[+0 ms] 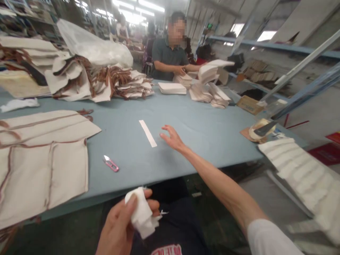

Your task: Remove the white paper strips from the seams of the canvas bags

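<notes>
Pinching white pieces (142, 214), left fingers (130, 206) press together; right fingers (170, 129) spread near a strip (148, 133).

My left grip (122, 219) holds white pieces (142, 212) before the near edge of the counter (122, 120); my right grip (173, 139), fingers spread, hovers beside a white strip (148, 134); pink snips (112, 164) lie nearer that edge.

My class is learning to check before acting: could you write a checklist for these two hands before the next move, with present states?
1. Left hand grips the white bundle: ok.
2. Right hand free to grasp: ok, empty with fingers spread.
3. White strip uncovered on the table: ok.
4. Right hand touching the strip: not ok, beside it.
5. Scissors away from both hands: ok.
6. Number of pieces in the bundle: cannot tell.
</notes>
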The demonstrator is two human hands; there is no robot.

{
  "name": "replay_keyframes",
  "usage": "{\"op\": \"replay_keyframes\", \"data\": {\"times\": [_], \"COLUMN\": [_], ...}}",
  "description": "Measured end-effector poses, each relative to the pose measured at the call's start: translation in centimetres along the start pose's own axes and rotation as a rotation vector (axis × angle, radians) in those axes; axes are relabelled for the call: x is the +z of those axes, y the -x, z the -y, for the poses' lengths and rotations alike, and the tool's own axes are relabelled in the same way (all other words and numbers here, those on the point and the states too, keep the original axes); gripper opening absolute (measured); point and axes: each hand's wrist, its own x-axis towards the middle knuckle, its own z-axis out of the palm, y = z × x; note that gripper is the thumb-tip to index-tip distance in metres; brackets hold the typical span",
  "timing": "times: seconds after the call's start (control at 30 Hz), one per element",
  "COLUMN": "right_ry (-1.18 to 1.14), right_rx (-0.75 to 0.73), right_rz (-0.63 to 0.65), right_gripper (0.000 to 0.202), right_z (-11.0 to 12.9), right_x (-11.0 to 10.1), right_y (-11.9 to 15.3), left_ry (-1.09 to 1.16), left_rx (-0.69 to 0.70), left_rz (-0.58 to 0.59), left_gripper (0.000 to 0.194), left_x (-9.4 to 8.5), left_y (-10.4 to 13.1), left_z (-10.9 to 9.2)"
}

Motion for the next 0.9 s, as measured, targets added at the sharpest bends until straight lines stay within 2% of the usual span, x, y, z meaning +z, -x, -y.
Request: {"op": "replay_keyframes", "data": {"times": [0.1,0.2,0.23,0.3,0.37,0.47,0.57,0.7,0.9], "right_ry": [-0.027,-0.070,-0.082,-0.078,-0.064,0.038,0.212,0.346,0.271], "right_rx": [-0.051,-0.146,-0.195,-0.397,-0.525,-0.671,-0.755,-0.792,-0.717], "right_rz": [-0.024,-0.002,-0.001,-0.023,-0.010,0.008,0.005,-0.009,-0.011], "right_gripper": [0.033,0.030,0.027,0.024,0.021,0.017,0.018,0.011,0.007], "right_z": [2.5,6.8,8.4,11.4,13.4,14.5,14.3,13.8,13.6], "right_x": [-2.7,-5.4,-6.1,-7.0,-7.1,-6.3,-5.4,-4.6,-3.9], "right_y": [4.2,10.0,11.8,14.7,16.3,16.6,16.2,16.0,16.4], "left_ry": [0.127,0.150,0.154,0.150,0.132,0.116,0.145,0.200,0.207], "left_rx": [-0.014,-0.075,-0.094,-0.101,-0.068,-0.005,0.001,-0.012,-0.038], "left_rz": [-0.019,0.026,0.037,0.055,0.091,0.165,0.192,0.146,0.091], "left_gripper": [0.046,0.034,0.033,0.035,0.039,0.038,0.037,0.041,0.046], "left_x": [1.5,2.0,2.0,2.0,2.1,2.5,2.9,3.0,3.0], "left_y": [0.1,-0.3,-0.4,-0.7,-0.9,-1.1,-1.2,-1.4,-1.8], "left_z": [-1.6,-2.7,-2.8,-2.9,-2.7,-2.3,-1.8,-1.4,-1.2]}}
